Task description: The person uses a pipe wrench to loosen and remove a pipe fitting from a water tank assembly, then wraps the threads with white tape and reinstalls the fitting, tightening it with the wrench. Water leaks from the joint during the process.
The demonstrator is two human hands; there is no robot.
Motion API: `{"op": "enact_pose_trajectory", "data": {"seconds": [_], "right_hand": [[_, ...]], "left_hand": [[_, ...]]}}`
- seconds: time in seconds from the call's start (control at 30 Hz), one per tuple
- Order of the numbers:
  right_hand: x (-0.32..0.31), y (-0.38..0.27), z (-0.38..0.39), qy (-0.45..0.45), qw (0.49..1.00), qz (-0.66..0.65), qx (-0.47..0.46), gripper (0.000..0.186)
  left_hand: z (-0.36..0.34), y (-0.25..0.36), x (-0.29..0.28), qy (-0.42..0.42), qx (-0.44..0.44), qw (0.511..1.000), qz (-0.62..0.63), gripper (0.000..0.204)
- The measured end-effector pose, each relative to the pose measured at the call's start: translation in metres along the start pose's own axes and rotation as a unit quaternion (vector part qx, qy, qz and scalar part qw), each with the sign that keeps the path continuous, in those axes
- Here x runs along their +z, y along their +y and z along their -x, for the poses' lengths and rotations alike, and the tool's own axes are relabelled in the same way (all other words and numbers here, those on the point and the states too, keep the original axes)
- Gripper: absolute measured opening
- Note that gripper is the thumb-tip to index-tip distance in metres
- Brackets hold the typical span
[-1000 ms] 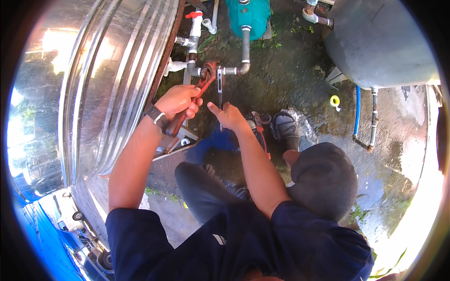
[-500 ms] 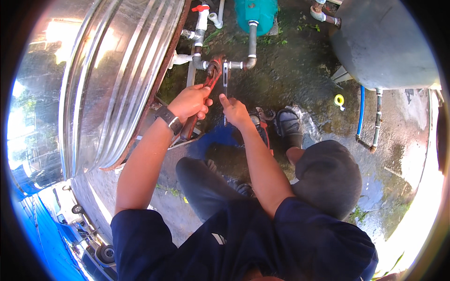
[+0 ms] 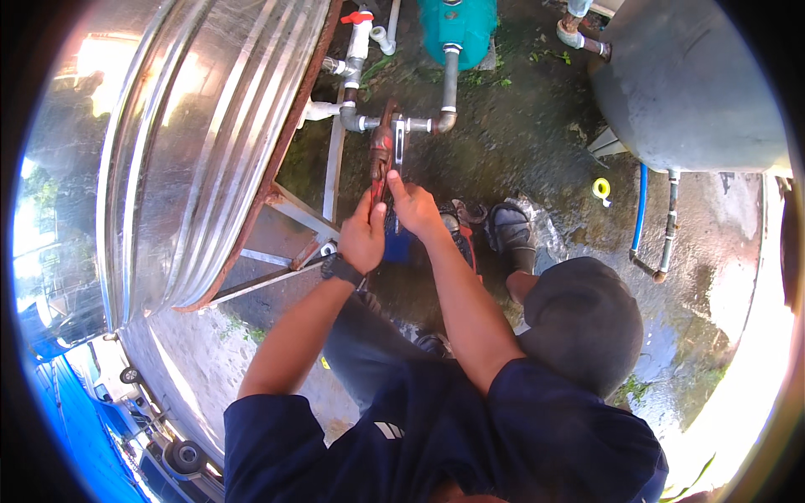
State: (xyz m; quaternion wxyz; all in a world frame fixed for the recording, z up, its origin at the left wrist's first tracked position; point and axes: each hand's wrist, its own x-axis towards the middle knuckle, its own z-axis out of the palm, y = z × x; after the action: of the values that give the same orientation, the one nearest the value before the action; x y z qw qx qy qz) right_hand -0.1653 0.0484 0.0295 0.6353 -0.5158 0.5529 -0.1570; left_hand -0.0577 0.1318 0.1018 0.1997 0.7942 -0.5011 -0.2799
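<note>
My left hand (image 3: 362, 239) is closed round the handle of a red pipe wrench (image 3: 381, 149), whose worn head lies over the horizontal grey pipe. Just beside it, my right hand (image 3: 417, 210) is wrapped round a long silver wrench (image 3: 399, 142) with a slotted handle, its thumb close to the red wrench. Both tools stand nearly parallel, pointing away from me. The pipe (image 3: 419, 125) has white bands and runs to an elbow (image 3: 447, 121) on the right. How the jaws bite on the pipe is hard to make out.
A teal tank (image 3: 470, 33) is joined to the pipe at the far side. A red-handled valve (image 3: 358, 21) rises at left, beside a ribbed metal tank (image 3: 193, 151) on a frame (image 3: 306, 210). A grey tank (image 3: 688, 84), yellow tape roll (image 3: 601, 189) and sandalled foot (image 3: 513, 230) are at right.
My left hand has moved right and nearer to me, swinging the red wrench's handle from a slant to almost parallel with the silver wrench. My right hand has barely moved.
</note>
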Motion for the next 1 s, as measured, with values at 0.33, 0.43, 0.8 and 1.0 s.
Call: {"op": "enact_pose_trajectory", "data": {"seconds": [0.33,0.43,0.8,1.0], "right_hand": [[-0.005,-0.01,0.002,-0.02,0.999,0.026,0.009,0.098],[0.001,-0.008,-0.001,-0.005,0.998,0.058,-0.006,0.091],[-0.007,-0.019,0.01,-0.022,0.998,0.051,-0.019,0.057],[0.001,-0.004,-0.002,-0.002,0.993,0.101,-0.056,0.07]], "left_hand": [[-0.034,-0.129,0.108,-0.026,-0.021,0.969,0.244,0.05],[-0.052,-0.166,0.14,0.035,0.054,0.969,0.239,0.047],[-0.125,-0.195,0.183,-0.045,-0.058,0.997,0.002,0.038],[-0.107,-0.146,0.154,0.032,0.041,0.971,0.232,0.032]]}}
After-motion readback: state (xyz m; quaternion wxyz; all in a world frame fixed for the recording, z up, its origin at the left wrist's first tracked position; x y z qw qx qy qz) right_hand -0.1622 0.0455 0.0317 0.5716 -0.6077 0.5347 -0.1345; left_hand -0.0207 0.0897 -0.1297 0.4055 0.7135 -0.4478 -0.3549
